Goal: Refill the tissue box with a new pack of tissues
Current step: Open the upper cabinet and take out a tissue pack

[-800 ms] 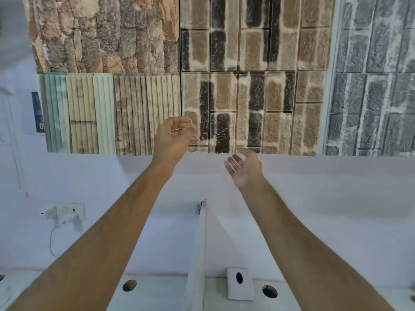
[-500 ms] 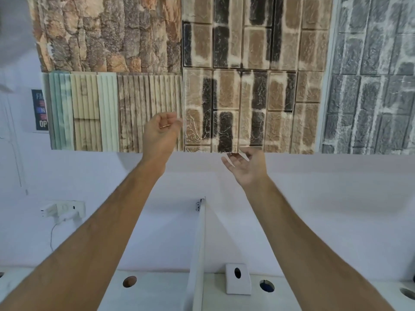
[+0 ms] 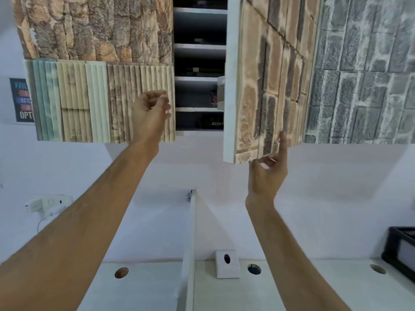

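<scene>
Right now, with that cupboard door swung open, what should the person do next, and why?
Probably reach the left hand into the open shelves to hunt for the tissue pack. The door is already open at the right hand, and the white tissue box waits on the desk. No pack is clearly visible.

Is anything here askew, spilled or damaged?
Nothing stands out. The cupboard door is swung open by the right hand; the tissue box sits upright on the desk.
</scene>
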